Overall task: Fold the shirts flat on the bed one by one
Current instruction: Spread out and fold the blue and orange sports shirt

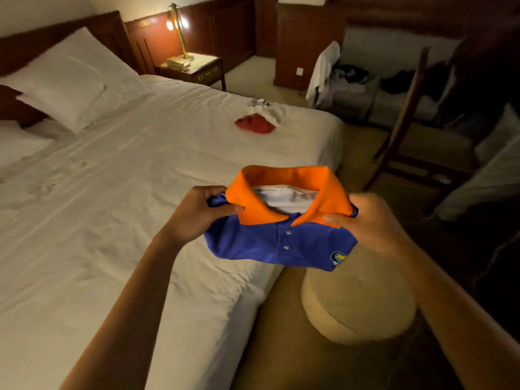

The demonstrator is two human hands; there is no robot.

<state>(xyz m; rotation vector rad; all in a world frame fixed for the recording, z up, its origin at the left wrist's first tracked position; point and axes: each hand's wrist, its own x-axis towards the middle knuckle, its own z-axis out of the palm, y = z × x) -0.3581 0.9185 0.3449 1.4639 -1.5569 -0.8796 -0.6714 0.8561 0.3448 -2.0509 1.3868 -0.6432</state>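
Folded polo shirt [270,246] — both hands

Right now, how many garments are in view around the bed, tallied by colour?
Blue with orange collar: 1, the folded shirt held by the left hand and right hand
Red: 1, garment on the bed
White: 1, garment beside it
Total: 3
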